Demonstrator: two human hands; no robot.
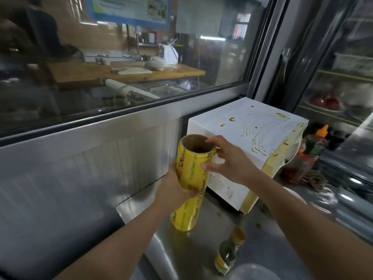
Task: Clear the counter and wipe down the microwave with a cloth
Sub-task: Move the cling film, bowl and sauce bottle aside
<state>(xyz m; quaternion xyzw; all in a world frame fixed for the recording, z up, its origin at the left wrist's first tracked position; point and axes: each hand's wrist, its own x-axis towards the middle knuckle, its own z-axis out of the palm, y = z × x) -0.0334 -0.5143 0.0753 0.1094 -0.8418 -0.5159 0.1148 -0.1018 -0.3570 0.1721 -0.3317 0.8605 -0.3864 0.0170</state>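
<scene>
Both hands are holding the yellow roll of cling film (188,178), which is standing close to upright in front of the person, just left of the white microwave (248,146). Its long axis is running near vertical, leaning a little, with the open cardboard core facing up toward the camera and the lower end sitting at or just above the steel counter (193,253) — contact is hard to tell. The left hand (173,186) is wrapping around the middle of the roll from the left and behind. The right hand (228,160) is pinching the upper part, with fingers reaching over the rim and the thumb pressing on the side facing the microwave.

So the roll is lying straight ahead of both arms, between them, with the microwave immediately to its right and the metal wall panel (80,168) behind. Judging by this, lifting along the roll's axis and carrying it leftward or toward the body looks like the freest path — a swing to the right would be meeting the microwave's side.

Brown sauce streaks are marking the microwave's top. A small dark bottle (228,253) is standing on the counter nearer the person, below the right forearm, and a sauce bottle with an orange cap (311,150) is sitting to the right of the microwave.
</scene>
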